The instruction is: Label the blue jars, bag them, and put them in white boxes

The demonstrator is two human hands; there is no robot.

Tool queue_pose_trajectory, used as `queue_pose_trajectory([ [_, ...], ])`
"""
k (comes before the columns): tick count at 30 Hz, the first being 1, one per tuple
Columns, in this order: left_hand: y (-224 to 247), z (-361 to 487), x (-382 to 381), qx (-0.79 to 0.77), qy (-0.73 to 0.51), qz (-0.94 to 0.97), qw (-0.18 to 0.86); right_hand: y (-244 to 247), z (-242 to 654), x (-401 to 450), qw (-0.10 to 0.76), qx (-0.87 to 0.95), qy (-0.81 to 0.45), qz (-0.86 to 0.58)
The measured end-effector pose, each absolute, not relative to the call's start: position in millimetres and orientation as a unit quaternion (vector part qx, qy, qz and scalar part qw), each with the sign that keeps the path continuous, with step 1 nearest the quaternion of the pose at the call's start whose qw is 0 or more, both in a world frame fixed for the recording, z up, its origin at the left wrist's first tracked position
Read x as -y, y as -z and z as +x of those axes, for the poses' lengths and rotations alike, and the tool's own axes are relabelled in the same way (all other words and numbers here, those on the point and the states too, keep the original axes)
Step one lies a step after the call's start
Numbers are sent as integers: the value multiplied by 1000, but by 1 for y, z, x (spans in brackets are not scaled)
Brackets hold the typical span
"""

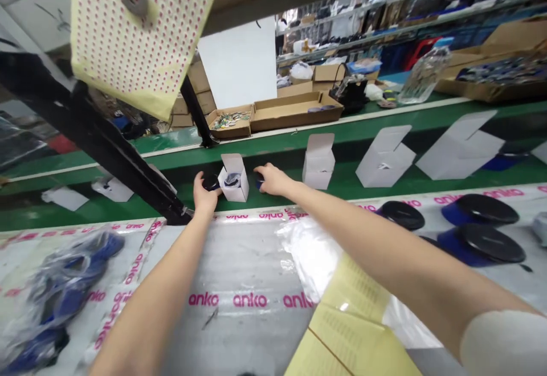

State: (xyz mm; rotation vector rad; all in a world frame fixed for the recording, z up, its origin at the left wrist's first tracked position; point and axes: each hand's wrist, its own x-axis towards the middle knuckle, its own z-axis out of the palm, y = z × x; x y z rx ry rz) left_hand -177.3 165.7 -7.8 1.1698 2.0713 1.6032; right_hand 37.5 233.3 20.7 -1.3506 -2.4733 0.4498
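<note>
My left hand (205,197) is on the green belt, its fingers closed round a black-topped round item (211,182). Right beside it stands a small white open box (235,192), flap up, with a grey and dark object (232,180) inside. On the box's other side, my right hand (273,179) grips a dark blue round item (258,179), mostly hidden by the fingers. Similar blue items with black tops (482,245) stand on the bench at the right. Several plastic-wrapped blue pieces (68,290) lie at the left.
More open white boxes (318,162) stand along the green belt (282,148). A black post (98,137) slants across the left. Yellow sticker sheets (350,325) lie on the bench; another sheet (145,34) hangs above. Behind are cardboard trays (294,115) and a clear bottle (427,74).
</note>
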Motion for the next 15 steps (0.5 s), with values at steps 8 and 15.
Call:
queue_pose_trajectory([
  [8,-3,-116,-42,-650,-517,531,170,-48,107,-142,158,888,-230,-364],
  [15,0,-69,-25,-609,-304,688,251,-30,158,-82,126,916,-250,-287],
])
